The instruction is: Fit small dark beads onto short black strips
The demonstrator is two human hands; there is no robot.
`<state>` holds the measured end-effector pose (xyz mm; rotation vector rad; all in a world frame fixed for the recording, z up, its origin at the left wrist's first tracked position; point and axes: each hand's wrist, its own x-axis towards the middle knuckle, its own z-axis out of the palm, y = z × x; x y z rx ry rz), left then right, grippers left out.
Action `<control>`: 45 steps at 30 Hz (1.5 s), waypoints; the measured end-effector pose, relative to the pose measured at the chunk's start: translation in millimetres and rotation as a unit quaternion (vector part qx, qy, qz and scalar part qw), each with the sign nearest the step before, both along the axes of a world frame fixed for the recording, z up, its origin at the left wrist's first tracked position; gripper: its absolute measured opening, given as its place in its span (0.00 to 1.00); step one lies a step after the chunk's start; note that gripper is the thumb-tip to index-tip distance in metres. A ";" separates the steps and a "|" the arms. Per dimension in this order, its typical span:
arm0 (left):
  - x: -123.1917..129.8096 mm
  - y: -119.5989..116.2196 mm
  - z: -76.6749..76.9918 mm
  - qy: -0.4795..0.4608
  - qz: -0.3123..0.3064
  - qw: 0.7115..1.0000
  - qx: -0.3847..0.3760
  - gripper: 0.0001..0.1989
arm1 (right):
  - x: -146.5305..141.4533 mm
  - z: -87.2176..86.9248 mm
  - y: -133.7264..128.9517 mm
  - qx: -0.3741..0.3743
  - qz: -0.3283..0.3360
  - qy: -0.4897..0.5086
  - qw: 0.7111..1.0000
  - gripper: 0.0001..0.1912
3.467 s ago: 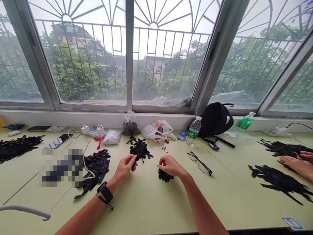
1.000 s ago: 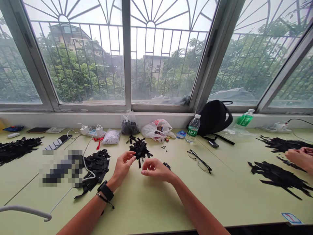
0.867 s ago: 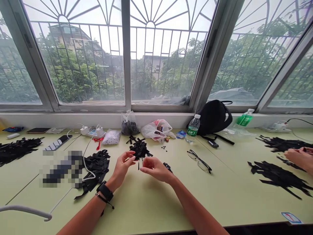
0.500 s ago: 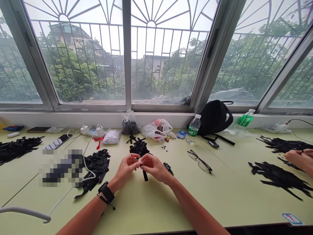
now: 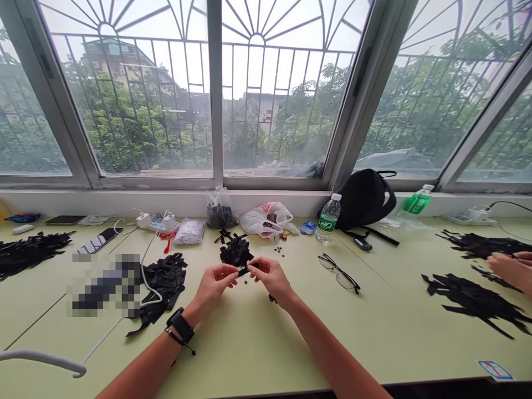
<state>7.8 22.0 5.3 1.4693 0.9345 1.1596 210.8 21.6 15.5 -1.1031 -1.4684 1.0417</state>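
Observation:
A short black fabric strip [image 5: 243,271] is stretched between my two hands, above the table. My left hand [image 5: 215,285] pinches its left end between thumb and fingers. At the other end, my right hand [image 5: 271,278] has the strip gripped with thumb and fingertips. Just behind them lies a small heap of black strips [image 5: 235,250]. A tiny dark round piece [image 5: 246,282] rests on the table below the strip. Partly hidden under my right hand are small shiny dark pieces [image 5: 272,298].
More black strips [image 5: 164,282] lie left, beside a white cable [image 5: 147,260]. Eyeglasses [image 5: 339,275], a water bottle [image 5: 329,216] and a black bag [image 5: 363,199] are to the right. Plastic bags [image 5: 266,220] line the back. Another person's hand [image 5: 509,270] works at far right.
The strip was hanging down from my pinched fingers; now it lies crosswise between my hands. My hands have moved slightly apart, and the small round piece on the table has come into view.

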 end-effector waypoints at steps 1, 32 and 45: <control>-1.0 1.0 0.3 0.012 0.012 1.000 0.000 0.22 | 1.4 -0.9 1.3 0.001 -0.006 -0.007 1.000 0.23; -2.8 3.2 -17.4 0.287 0.112 0.941 0.139 0.07 | 4.5 -25.2 4.9 0.056 -0.086 -0.226 0.969 0.08; -6.9 -9.6 -0.3 0.243 -0.039 0.937 0.249 0.16 | 21.5 -3.6 9.7 0.105 -0.079 -0.199 0.971 0.11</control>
